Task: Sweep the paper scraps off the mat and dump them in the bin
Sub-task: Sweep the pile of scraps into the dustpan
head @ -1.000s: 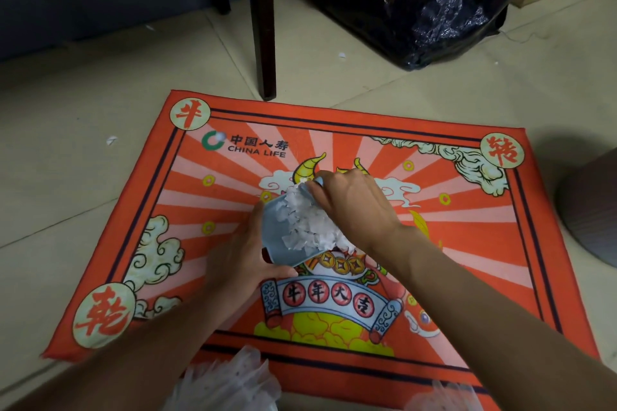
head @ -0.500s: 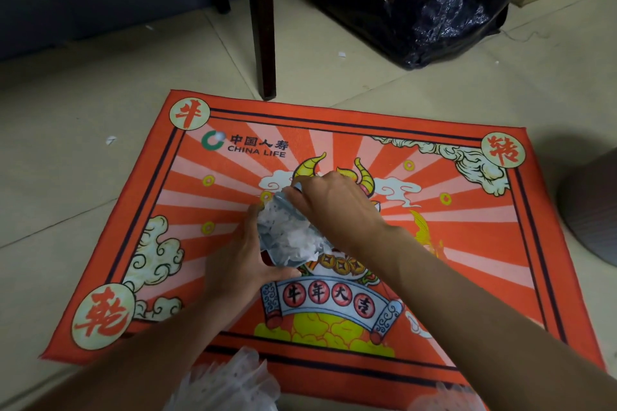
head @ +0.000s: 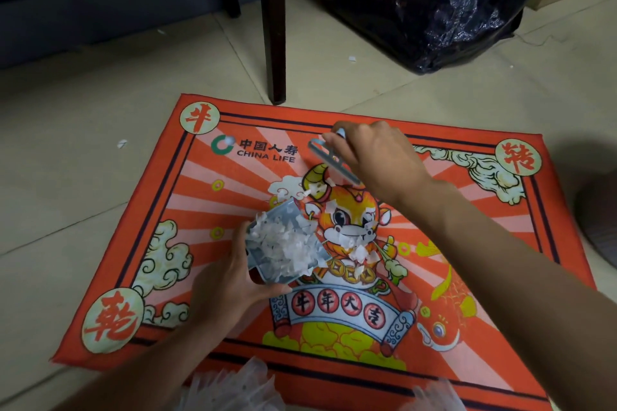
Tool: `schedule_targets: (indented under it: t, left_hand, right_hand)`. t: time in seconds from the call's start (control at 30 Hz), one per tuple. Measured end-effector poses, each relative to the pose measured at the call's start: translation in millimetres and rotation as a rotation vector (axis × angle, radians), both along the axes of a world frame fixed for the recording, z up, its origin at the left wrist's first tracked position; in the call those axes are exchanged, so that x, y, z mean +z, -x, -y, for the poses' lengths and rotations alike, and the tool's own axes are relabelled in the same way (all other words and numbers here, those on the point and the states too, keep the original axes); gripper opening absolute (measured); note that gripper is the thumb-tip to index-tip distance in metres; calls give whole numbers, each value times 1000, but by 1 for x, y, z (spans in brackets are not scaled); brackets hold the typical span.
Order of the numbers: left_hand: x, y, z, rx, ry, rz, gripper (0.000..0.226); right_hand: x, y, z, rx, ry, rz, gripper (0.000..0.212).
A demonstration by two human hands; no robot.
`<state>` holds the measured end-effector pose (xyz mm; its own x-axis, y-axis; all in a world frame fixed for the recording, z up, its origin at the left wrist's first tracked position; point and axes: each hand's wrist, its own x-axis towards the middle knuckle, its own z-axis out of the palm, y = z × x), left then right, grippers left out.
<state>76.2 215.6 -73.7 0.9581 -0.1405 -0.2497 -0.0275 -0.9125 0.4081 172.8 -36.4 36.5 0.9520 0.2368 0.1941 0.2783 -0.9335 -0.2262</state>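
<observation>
The orange printed mat (head: 500, 243) lies flat on the tiled floor. My left hand (head: 230, 284) grips a small blue-grey dustpan (head: 287, 210) heaped with white paper scraps (head: 283, 243), held over the middle of the mat. Loose scraps (head: 362, 252) rest on the mat just right of the pan, on the ox picture. Farther back, my right hand (head: 377, 160) is closed on a small light-blue brush (head: 334, 160) above the mat, apart from the pan. A black bin bag (head: 434, 3) stands beyond the mat's far edge.
A dark chair leg (head: 275, 27) stands at the mat's far edge. Stray scraps lie on the floor at the left (head: 122, 143) and by the bag (head: 352, 58). A grey round object (head: 601, 227) sits at the right. Translucent plastic (head: 233, 390) shows at the bottom.
My right hand has left the dustpan and moved away toward the mat's far side, with the brush in it. Scraps now show on the mat beside the pan.
</observation>
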Motion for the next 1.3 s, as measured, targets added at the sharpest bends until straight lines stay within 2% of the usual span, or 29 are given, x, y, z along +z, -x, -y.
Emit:
schedule_targets:
  t: [0.17, 0.47, 0.63, 0.97, 1.13, 1.3]
  left_hand:
    - [3, 1, -9, 55, 60, -34, 132]
    - [9, 4, -32, 95, 12, -59, 137]
    - [15, 6, -36, 150, 39, -89, 139]
    - [20, -1, -41, 39, -57, -125, 138]
    - [26, -5, -40, -18, -105, -123, 132]
    - [20, -4, -29, -30, -65, -128, 132]
  right_hand:
    - [-12, -15, -2, 71, 71, -120, 43]
    - [-25, -35, -29, 248, 19, -197, 33]
    - [-30, -42, -44, 326, -29, -331, 25]
    - [-11, -26, -17, 342, -8, -565, 21]
    - [-7, -9, -2, 359, 0, -545, 20]
    - [-1, -7, 6, 321, -68, -481, 20]
